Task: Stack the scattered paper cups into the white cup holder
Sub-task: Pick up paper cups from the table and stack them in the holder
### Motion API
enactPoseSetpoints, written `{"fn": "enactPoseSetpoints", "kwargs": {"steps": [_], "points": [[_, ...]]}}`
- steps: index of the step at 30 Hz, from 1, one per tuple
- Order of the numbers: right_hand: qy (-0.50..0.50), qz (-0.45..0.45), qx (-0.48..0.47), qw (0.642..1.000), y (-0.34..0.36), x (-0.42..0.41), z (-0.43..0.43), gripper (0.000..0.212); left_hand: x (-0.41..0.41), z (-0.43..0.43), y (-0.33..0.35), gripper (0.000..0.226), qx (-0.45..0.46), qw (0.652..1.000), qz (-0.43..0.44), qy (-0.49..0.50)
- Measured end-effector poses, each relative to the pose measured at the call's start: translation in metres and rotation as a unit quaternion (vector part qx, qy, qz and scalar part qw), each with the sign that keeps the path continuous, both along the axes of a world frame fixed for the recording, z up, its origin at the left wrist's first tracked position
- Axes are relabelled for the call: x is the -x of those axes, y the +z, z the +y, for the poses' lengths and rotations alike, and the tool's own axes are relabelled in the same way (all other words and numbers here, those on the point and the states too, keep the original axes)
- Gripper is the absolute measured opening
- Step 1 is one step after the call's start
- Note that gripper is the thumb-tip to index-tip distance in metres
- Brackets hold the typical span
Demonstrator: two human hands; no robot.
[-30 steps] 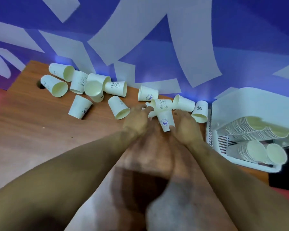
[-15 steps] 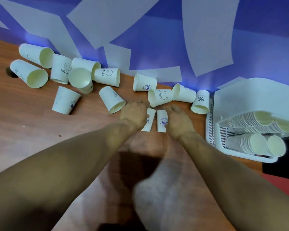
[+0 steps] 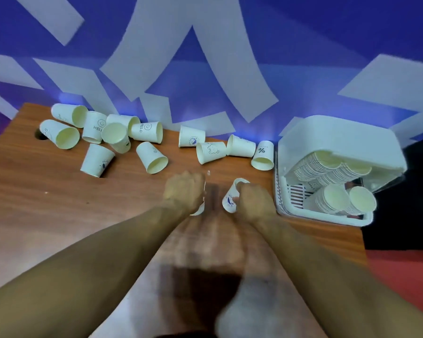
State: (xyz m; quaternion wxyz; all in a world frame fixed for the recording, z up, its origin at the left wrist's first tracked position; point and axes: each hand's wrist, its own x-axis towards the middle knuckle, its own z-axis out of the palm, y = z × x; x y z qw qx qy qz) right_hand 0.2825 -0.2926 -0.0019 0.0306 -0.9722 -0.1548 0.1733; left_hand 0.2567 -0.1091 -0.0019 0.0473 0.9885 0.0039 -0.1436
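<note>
The left hand [image 3: 185, 191] is curled over nearly all of its cup [image 3: 199, 210], w/ only slivers of white showing past knuckles & wrist, so any print can't be told. The right hand [image 3: 253, 203] grips the second cup [image 3: 230, 201] & hides its right side; the blue logo is too small to read. Both forearms run off the bottom edge, the table [image 3: 47, 203] btwn them is a blur, & the white cup holder [image 3: 340, 140] roofs over the far ends of the nested stacks [image 3: 327, 167], count unclear.
</note>
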Motion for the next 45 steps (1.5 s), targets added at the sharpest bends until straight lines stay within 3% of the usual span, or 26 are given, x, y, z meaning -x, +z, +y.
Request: {"fn": "enactPoseSetpoints", "kwargs": {"steps": [7, 11, 16, 21, 32, 37, 45], "points": [[-0.017, -0.109, -0.118, 0.987, 0.06, 0.023, -0.08, 0.028, 0.008, -0.089, 0.068, 0.013, 0.013, 0.997, -0.072, -0.003], [-0.026, -0.177, -0.158, 0.971, 0.089, 0.029, -0.146, 0.019, 0.006, -0.159, 0.101, 0.013, 0.029, 0.989, -0.138, -0.043], [-0.063, -0.212, -0.145, 0.964, 0.107, 0.031, -0.231, 0.016, 0.001, -0.252, 0.114, 0.01, 0.069, 0.971, -0.213, -0.083], [-0.083, -0.266, -0.104, 0.955, 0.109, 0.027, -0.291, 0.013, -0.013, -0.311, 0.105, 0.011, 0.085, 0.966, -0.216, -0.114], [-0.071, -0.246, -0.053, 0.965, 0.075, -0.006, -0.335, 0.022, -0.04, -0.353, 0.077, 0.012, 0.046, 0.972, -0.177, -0.147], [-0.066, -0.187, -0.068, 0.978, 0.052, -0.02, -0.338, 0.007, -0.05, -0.353, 0.06, 0.013, 0.04, 0.979, -0.136, -0.149], [-0.017, -0.146, -0.075, 0.986, 0.019, -0.037, -0.339, 0.01, -0.056, -0.358, 0.043, 0.021, 0.024, 0.973, -0.128, -0.191]]}}
